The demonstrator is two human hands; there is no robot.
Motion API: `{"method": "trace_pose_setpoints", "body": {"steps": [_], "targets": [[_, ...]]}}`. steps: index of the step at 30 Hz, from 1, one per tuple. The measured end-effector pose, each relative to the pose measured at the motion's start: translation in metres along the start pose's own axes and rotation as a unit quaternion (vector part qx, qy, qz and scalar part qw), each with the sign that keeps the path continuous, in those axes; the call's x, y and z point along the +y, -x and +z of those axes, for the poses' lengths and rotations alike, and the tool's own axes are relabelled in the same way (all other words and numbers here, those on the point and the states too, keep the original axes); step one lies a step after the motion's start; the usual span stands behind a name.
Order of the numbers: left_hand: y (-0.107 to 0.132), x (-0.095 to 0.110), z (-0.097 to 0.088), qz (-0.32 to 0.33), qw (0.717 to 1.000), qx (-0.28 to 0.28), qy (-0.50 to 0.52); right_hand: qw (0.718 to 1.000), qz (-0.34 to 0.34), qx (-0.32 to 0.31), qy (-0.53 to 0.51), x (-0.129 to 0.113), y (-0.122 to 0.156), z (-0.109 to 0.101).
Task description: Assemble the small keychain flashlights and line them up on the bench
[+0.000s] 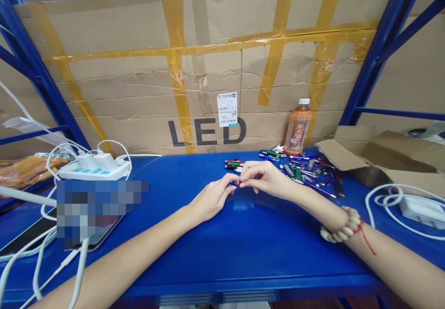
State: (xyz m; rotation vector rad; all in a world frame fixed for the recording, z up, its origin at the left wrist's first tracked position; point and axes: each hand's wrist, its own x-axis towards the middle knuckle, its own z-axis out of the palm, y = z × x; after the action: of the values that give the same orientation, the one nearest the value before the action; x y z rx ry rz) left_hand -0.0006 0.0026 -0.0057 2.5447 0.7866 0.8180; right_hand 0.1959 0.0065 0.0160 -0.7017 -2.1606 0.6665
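My left hand [212,198] is closed in a pinch above the blue shelf top [208,267]. A small blue piece [232,184], perhaps part of a pen, shows between its fingertips. My right hand [266,179] meets it from the right, thumb and fingers pinched together at the piece's end; what they grip is mostly hidden. Just behind the fingertips lie several pens [233,164] in red, green and dark colours, partly covered by my right hand. Further right spreads a loose pile of pens and small metal parts [306,172].
An orange drink bottle [298,128] stands behind the pile. At right are an open cardboard box [399,153] and a white adapter [422,209] with its cable. A power strip [93,170], cables and a phone [107,232] occupy the left. A large carton [139,95] closes off the back.
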Motion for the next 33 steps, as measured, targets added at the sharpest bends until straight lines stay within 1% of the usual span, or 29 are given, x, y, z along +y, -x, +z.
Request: {"method": "trace_pose_setpoints", "body": {"steps": [8,15,20,26,33], "targets": [[0.0003,0.0033,-0.0018,-0.005,1.0,-0.015,-0.011,1.0,0.002,-0.005,0.013,0.0005,0.0002,0.0009],[0.0001,0.0026,-0.0015,-0.009,1.0,-0.006,-0.019,0.999,0.0,0.013,0.049,-0.0018,-0.0003,0.003],[-0.0002,0.0016,0.0,-0.006,1.0,-0.005,-0.016,0.996,-0.013,-0.002,0.085,-0.0032,-0.0002,0.0003],[-0.0003,0.0019,0.0002,-0.023,1.0,-0.013,-0.012,0.991,-0.009,-0.048,0.121,-0.0043,0.0013,-0.0053],[0.0004,0.0004,0.0002,-0.029,0.999,-0.014,-0.027,0.985,-0.027,-0.042,0.168,-0.0046,0.0019,-0.0066]]}}
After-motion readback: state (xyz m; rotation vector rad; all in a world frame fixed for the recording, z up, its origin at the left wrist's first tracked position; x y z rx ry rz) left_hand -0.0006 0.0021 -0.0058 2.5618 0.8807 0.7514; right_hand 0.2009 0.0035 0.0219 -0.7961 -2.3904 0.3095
